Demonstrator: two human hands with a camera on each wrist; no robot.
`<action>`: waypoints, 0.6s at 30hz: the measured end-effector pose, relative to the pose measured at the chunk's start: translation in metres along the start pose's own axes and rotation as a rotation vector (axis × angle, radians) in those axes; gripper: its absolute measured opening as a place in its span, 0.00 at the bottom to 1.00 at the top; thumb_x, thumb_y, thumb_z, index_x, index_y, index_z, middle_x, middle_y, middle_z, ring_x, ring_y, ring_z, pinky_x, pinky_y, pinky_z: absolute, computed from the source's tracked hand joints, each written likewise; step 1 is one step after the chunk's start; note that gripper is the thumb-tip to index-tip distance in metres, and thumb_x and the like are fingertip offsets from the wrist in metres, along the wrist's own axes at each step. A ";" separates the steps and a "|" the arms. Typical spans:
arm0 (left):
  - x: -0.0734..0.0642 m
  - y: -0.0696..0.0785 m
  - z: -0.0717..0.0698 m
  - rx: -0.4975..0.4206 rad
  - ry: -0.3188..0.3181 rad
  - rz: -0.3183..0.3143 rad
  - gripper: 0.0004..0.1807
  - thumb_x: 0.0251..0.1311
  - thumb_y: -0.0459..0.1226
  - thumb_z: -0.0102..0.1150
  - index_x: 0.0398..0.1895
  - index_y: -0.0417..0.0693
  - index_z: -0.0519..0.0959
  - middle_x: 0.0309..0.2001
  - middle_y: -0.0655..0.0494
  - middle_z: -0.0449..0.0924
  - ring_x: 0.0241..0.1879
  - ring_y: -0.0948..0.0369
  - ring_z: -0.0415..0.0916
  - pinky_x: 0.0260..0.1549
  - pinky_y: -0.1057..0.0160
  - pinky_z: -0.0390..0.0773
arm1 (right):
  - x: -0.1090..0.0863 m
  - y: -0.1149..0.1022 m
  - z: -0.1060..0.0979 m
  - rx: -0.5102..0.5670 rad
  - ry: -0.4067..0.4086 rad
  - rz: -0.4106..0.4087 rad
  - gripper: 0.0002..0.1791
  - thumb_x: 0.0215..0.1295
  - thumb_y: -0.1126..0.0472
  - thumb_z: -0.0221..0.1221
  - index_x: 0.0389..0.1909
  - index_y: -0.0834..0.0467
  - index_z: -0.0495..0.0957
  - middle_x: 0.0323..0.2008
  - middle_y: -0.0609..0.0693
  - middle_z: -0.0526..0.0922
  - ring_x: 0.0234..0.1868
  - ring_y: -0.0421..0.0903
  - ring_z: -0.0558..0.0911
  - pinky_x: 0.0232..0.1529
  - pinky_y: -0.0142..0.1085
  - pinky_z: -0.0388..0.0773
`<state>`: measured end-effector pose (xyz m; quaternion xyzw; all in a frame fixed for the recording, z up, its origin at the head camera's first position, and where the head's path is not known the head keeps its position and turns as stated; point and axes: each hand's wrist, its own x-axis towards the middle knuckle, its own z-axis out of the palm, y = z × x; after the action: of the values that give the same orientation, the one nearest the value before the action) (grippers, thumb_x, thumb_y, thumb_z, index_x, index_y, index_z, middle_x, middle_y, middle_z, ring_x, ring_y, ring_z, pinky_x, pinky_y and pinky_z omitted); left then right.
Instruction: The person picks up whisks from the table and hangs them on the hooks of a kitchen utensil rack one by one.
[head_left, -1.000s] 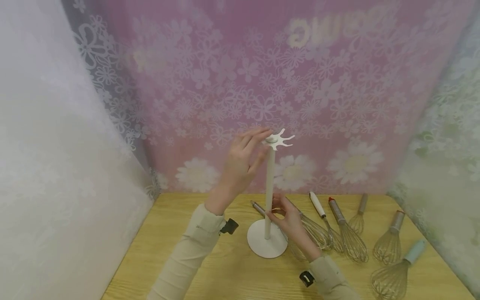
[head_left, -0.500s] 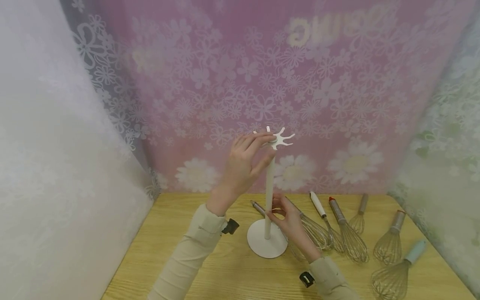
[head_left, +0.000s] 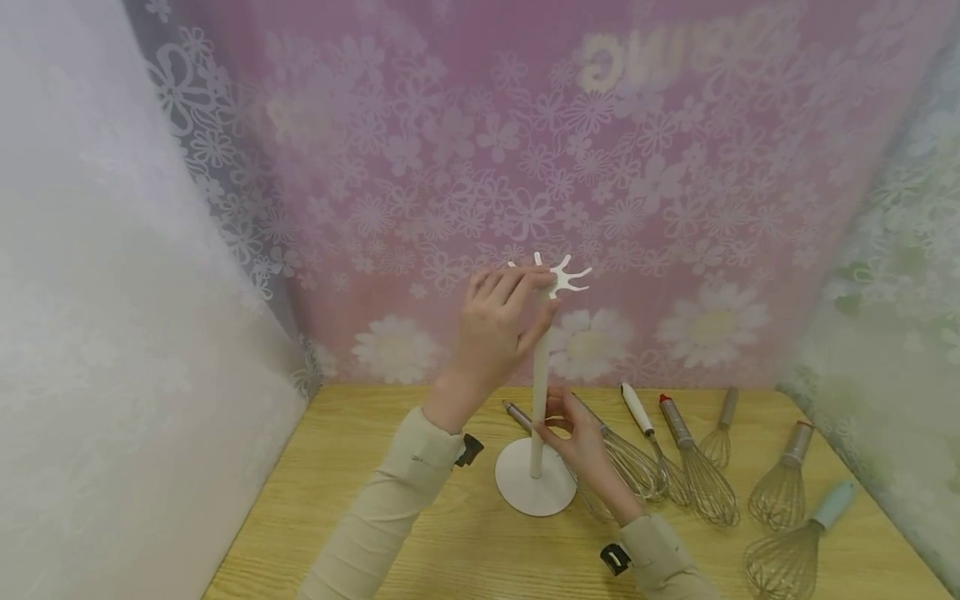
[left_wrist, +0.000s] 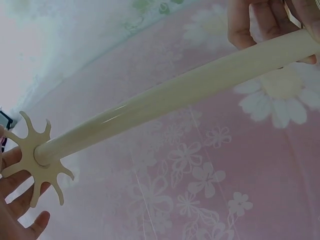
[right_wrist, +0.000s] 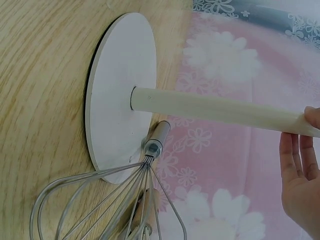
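A white hook stand (head_left: 540, 367) rises upright from its round base (head_left: 534, 496) on the table. My left hand (head_left: 491, 329) lies over its hooked top plate (left_wrist: 47, 175), fingers extended across the centre and part of the hooks. In the left wrist view those fingers show behind the plate, the thumb spread apart from it. Low on the pole (right_wrist: 215, 107), my right hand (head_left: 581, 437) pinches it from the right between thumb and fingers. No whisk hangs on the visible hooks.
Several whisks lie right of the stand, including a white-handled whisk (head_left: 635, 408), a red-tipped whisk (head_left: 675, 423) and a light-blue-handled whisk (head_left: 832, 504). Another whisk (right_wrist: 157, 139) lies close behind the base. A pink floral backdrop (head_left: 450, 167) stands behind the wooden table (head_left: 300, 517).
My left hand has shifted slightly right, its fingers reaching farther over the top plate's centre. My right hand stays on the pole, and the stand and whisks keep their places.
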<state>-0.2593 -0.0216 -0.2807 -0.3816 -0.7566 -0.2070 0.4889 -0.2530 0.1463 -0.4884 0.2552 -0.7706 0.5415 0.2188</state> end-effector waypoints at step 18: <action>-0.001 0.001 0.000 -0.008 -0.016 -0.005 0.15 0.72 0.46 0.54 0.52 0.48 0.81 0.53 0.54 0.83 0.53 0.54 0.78 0.58 0.55 0.72 | -0.001 -0.002 -0.002 0.022 -0.004 0.009 0.30 0.59 0.76 0.67 0.62 0.65 0.71 0.45 0.62 0.82 0.44 0.47 0.84 0.44 0.46 0.85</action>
<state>-0.2585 -0.0215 -0.2814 -0.3833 -0.7605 -0.2082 0.4810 -0.2511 0.1477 -0.4870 0.2552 -0.7663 0.5503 0.2118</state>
